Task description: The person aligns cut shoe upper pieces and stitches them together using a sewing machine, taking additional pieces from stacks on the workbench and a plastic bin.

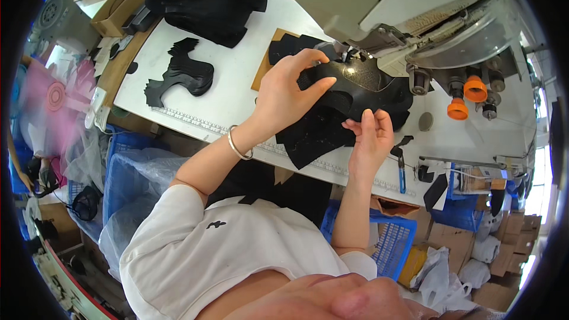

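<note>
Under the head of a sewing machine (379, 35) lies a black cut piece (367, 92), partly mesh, with a bright spot of light on it. My left hand (284, 92) is over its left side, thumb and index finger spread apart; the other fingers are mostly hidden behind. At the piece's near edge, my right hand (372, 136) has its thumb and fingertips pressed together; what lies between them, if anything, is too small to make out. More black pieces (308, 139) lie beneath and beside the left hand, reaching the table's near edge.
On the white table (237, 77) are a curved stack of black pieces (184, 74) and a larger black pile (207, 0). A blue-handled tool (402, 172) lies right of my right hand. Orange-capped knobs (457, 109) hang from the machine. Blue crates (391, 243) stand below.
</note>
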Action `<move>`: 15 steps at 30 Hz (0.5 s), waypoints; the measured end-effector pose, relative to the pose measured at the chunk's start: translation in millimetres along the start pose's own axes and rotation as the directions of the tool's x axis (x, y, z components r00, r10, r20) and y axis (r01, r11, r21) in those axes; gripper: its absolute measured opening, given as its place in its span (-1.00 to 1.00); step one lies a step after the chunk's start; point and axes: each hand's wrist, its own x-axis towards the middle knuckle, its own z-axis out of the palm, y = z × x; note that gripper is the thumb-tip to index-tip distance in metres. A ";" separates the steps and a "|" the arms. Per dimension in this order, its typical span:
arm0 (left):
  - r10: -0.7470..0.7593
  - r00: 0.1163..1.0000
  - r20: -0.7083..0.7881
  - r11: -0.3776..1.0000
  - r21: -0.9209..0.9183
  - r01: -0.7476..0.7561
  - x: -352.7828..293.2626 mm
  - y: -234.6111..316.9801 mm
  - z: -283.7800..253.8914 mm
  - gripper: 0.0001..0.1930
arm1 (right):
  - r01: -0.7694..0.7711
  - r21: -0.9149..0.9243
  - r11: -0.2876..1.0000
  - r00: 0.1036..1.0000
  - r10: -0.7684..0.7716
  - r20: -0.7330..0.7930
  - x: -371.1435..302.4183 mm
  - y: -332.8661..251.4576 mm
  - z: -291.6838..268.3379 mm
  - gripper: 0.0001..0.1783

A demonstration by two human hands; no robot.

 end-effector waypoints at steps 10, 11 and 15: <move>-0.230 0.950 0.209 0.910 -0.300 0.287 1.1 4.0 -9.4 -0.76 | -0.009 -0.033 0.999 0.996 0.012 0.091 -6.1 -4.2 -2.5 -0.90; -0.219 0.953 0.211 0.891 -0.355 0.283 1.5 3.8 -9.2 -0.77 | -0.006 -0.050 0.999 0.996 0.010 0.087 -5.4 -3.9 -2.3 -0.89; -0.134 0.981 0.142 0.915 -0.361 0.177 2.9 -6.8 -3.8 -0.77 | 0.041 -0.123 0.992 0.993 -0.026 0.115 -4.0 -1.4 -4.7 -0.88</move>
